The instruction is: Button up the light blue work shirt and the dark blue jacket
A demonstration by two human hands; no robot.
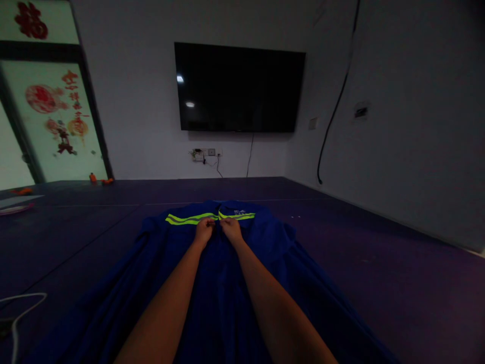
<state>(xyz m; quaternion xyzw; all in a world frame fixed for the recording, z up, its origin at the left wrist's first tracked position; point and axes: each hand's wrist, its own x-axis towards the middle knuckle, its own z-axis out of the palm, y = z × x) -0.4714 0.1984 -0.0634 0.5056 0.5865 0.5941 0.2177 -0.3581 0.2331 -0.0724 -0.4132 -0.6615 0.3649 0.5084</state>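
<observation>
A blue work jacket (265, 237) with yellow-green reflective chest stripes lies spread on the purple floor, its collar at the far end and its sleeves out to both sides. My left hand (205, 231) is closed in a pinch on one front edge of the jacket, just under the stripe. Close beside it, my right hand (231, 229) pinches the opposite front edge below the white lettering. The two hands almost meet at the middle of the chest. Whatever small fastener may sit between the fingers is too dark to make out.
A dark television (239, 88) hangs on the far wall above wall sockets (211, 151). One black cable (335, 114) dangles along the right wall. White cable (26, 298) lies at the left. Small orange objects (107, 181) sit by the decorated glass door (62, 119).
</observation>
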